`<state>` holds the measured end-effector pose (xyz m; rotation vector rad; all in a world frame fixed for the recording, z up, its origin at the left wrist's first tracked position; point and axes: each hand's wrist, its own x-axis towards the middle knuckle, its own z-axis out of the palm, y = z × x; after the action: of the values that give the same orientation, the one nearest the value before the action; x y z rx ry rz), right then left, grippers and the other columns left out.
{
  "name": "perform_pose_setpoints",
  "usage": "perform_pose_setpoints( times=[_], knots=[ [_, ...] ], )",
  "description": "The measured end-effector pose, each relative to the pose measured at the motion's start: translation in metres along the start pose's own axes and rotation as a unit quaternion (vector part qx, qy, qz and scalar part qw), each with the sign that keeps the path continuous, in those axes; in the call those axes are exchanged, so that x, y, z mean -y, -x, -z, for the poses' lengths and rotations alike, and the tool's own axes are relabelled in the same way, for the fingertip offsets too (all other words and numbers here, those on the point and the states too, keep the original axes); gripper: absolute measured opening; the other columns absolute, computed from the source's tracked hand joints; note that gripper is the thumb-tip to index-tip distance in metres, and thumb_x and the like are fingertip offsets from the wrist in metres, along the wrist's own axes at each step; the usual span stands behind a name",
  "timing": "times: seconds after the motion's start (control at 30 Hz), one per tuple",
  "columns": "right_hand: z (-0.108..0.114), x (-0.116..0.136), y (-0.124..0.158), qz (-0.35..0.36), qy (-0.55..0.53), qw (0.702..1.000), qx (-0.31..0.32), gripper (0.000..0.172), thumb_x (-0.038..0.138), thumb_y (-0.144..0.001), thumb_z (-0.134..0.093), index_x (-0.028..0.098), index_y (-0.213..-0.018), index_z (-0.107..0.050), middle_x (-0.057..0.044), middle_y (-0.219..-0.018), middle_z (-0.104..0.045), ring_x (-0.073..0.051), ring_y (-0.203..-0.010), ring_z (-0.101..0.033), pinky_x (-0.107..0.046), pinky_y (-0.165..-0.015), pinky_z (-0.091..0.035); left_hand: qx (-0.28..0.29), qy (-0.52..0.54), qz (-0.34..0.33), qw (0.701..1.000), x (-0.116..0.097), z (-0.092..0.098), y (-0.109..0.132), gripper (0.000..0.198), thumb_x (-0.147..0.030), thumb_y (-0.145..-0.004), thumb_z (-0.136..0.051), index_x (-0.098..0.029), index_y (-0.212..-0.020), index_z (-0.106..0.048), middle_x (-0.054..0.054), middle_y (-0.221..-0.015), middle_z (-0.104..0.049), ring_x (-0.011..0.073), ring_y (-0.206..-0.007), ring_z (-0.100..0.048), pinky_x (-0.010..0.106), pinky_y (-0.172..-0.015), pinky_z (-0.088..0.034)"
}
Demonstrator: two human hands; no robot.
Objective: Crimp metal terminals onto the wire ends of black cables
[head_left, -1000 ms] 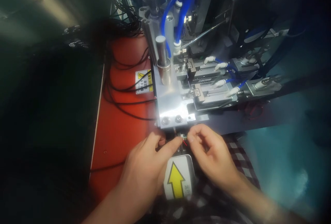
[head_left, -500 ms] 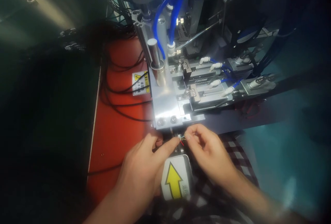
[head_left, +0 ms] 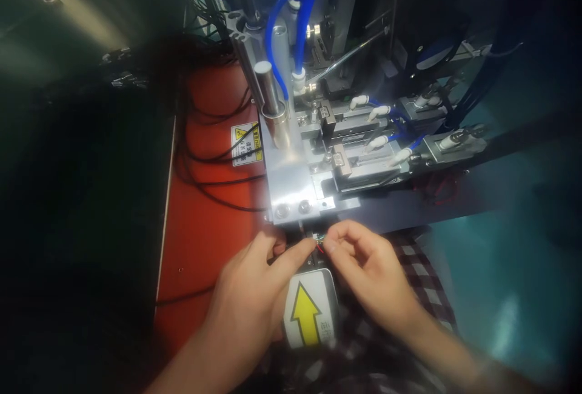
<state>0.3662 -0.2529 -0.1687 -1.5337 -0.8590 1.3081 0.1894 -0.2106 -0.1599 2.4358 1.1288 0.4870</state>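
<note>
Just below the front edge of a shiny metal plate (head_left: 291, 194), my two hands almost meet. The thumb of my left hand (head_left: 254, 279) presses at a small white wire connector (head_left: 315, 237); its other fingers curl underneath, partly hidden. From the connector come thin coloured wires (head_left: 320, 248), one of them red. My right hand (head_left: 370, 273) pinches the far ends of these wires between thumb and forefinger, its remaining fingers curled. Between my wrists lies a white label with a yellow arrow (head_left: 306, 315), pointing toward the plate.
A red machine base (head_left: 204, 242) with black cables extends on the left and carries a warning label (head_left: 245, 144). Behind the plate rise a steel post (head_left: 268, 88) and blue air hoses (head_left: 309, 12). Pneumatic slides (head_left: 364, 163) stand to the right. Checked cloth (head_left: 421, 273) shows below.
The view has shifted very slightly. My right fingers have moved a touch closer around the wires; my left hand stays nearly still.
</note>
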Motion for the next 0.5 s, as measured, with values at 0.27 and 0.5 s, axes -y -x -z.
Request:
perform_pose_setpoints(
  times=[0.27, 0.5],
  knots=[
    [0.0028, -0.0042, -0.0013, 0.027, 0.048, 0.998, 0.005, 0.014, 0.027, -0.090, -0.055, 0.018, -0.078, -0.055, 0.004, -0.065, -0.046, -0.011, -0.057, -0.044, -0.021, -0.051, -0.038, 0.012, 0.002, 0.012, 1.000, -0.0002, 0.0004, -0.0001, 0.032, -0.021, -0.094, -0.042, -0.026, -0.114, -0.066, 0.003, -0.087, -0.055, 0.0128, -0.072, -0.056, 0.020, -0.056, -0.044],
    [0.0032, -0.0048, -0.0045, 0.062, 0.101, 0.993, -0.006, 0.014, 0.024, -0.088, -0.055, 0.018, -0.076, -0.055, 0.003, -0.066, -0.049, -0.011, -0.056, -0.046, -0.022, -0.052, -0.039, 0.003, -0.004, 0.007, 1.000, -0.0011, 0.0003, -0.0011, 0.033, -0.020, -0.094, -0.041, -0.027, -0.113, -0.067, 0.003, -0.087, -0.055, 0.0127, -0.070, -0.055, 0.020, -0.054, -0.044]
  ],
)
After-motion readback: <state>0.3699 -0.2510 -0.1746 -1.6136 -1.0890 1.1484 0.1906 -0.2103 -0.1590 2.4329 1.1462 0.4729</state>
